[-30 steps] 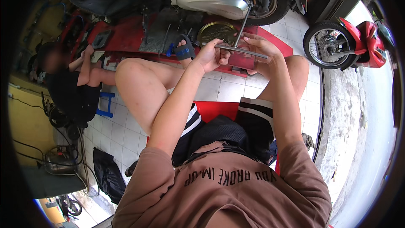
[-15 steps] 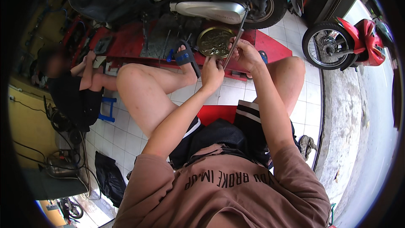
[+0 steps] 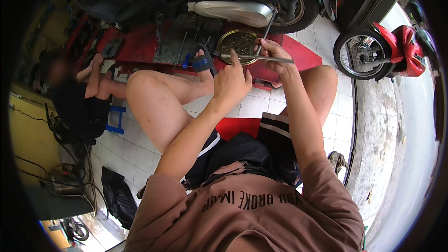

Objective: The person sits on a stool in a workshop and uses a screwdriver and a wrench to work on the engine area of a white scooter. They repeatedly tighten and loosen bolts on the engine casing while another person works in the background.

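Note:
A metal T-bar wrench (image 3: 275, 59) reaches from beside the scooter's silver side cover (image 3: 233, 11) down to a crossbar lying level. My right hand (image 3: 275, 56) is closed round the wrench near its junction. My left hand (image 3: 232, 83) is open at the crossbar's left end, index finger stretched up to touch it and thumb apart. Behind both hands, a round gold-coloured tray (image 3: 232, 39) rests on the red platform (image 3: 303, 58) under the scooter.
Another person (image 3: 70, 95) sits on a blue stool (image 3: 116, 120) at left, near black hoses. My sandalled foot (image 3: 203, 65) is by the platform. A red motorbike (image 3: 403, 51) stands at right beside the doorway. A black bag (image 3: 116, 196) lies on the tiles (image 3: 144, 158).
The wrench's bar has swung from steep, half a second ago, back to level. My left hand has loosened its curled fingers, with the index finger now extended; my right hand stays near the junction.

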Tool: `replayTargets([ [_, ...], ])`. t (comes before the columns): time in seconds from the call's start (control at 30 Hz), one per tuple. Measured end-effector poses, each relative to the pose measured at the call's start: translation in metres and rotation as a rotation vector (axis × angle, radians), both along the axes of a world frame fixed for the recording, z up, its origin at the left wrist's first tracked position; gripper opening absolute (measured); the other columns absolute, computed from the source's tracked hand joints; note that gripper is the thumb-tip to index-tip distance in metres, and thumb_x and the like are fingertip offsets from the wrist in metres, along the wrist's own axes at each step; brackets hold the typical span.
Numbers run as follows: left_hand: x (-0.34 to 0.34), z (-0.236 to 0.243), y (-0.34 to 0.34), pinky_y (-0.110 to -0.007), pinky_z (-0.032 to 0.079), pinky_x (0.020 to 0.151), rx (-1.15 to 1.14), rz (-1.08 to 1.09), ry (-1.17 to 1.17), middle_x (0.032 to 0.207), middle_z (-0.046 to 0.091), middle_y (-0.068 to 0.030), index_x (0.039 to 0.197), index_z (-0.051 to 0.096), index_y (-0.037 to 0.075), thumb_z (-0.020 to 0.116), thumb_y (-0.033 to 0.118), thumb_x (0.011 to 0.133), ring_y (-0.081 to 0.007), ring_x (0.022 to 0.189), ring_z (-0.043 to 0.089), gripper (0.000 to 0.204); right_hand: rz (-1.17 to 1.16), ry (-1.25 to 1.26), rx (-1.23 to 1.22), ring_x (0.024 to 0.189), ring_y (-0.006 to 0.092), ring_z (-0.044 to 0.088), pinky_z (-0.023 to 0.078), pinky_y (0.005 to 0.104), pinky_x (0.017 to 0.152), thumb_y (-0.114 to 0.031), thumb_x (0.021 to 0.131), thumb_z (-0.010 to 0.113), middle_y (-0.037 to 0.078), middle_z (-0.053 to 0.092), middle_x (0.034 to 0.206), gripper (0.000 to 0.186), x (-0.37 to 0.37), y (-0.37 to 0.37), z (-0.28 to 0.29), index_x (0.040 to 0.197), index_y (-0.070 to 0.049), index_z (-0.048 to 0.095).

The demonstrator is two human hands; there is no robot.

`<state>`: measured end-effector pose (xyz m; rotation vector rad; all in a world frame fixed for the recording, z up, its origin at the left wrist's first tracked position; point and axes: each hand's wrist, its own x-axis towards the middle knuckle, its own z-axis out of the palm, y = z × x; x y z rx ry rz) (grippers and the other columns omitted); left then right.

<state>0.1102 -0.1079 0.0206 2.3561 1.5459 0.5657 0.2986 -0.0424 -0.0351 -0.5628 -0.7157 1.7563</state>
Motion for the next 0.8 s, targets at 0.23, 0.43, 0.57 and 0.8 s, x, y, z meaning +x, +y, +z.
replayTargets([
  [0.23, 0.009, 0.007, -0.011, -0.042, 0.05, 0.065, -0.153, -0.336, -0.391, 0.067, 0.065, -0.0182, 0.13, 0.041, -0.01, 0.062, 0.017, 0.081, -0.035, 0.069, 0.065, 0.059, -0.096, 0.041, -0.074, 0.059, 0.0042, 0.046, 0.043, 0.0159, 0.054, -0.017, 0.094, 0.055, 0.009, 0.061, 0.086, 0.019, 0.001, -0.001, 0.0, 0.104, -0.001, 0.053],
  [0.43, 0.003, -0.006, -0.004, -0.038, 0.051, 0.063, -0.231, -0.269, -0.207, 0.072, 0.065, -0.0189, 0.131, 0.041, -0.011, 0.06, 0.012, 0.083, -0.0332, 0.066, 0.065, 0.057, -0.038, 0.102, -0.009, 0.059, 0.0048, 0.046, 0.041, 0.0163, 0.054, -0.017, 0.094, 0.055, 0.01, 0.061, 0.085, 0.019, 0.001, 0.006, -0.001, 0.103, 0.0, 0.053],
  [0.57, 0.006, 0.009, -0.013, -0.039, 0.051, 0.061, -0.111, -0.388, -0.429, 0.067, 0.064, -0.0154, 0.132, 0.039, -0.01, 0.06, 0.013, 0.083, -0.0321, 0.061, 0.064, 0.058, -0.259, -0.096, -0.148, 0.059, 0.006, 0.046, 0.04, 0.0174, 0.053, -0.019, 0.093, 0.057, 0.008, 0.059, 0.079, 0.02, -0.02, -0.008, 0.02, 0.101, -0.001, 0.053],
  [0.8, 0.001, -0.011, 0.002, -0.037, 0.051, 0.061, -0.172, -0.408, -0.339, 0.063, 0.063, -0.0158, 0.13, 0.037, -0.015, 0.061, 0.014, 0.082, -0.0303, 0.058, 0.064, 0.061, -0.133, 0.025, -0.064, 0.057, 0.005, 0.042, 0.038, 0.017, 0.052, -0.019, 0.094, 0.056, 0.004, 0.055, 0.074, 0.019, -0.005, 0.006, 0.006, 0.1, -0.002, 0.053],
])
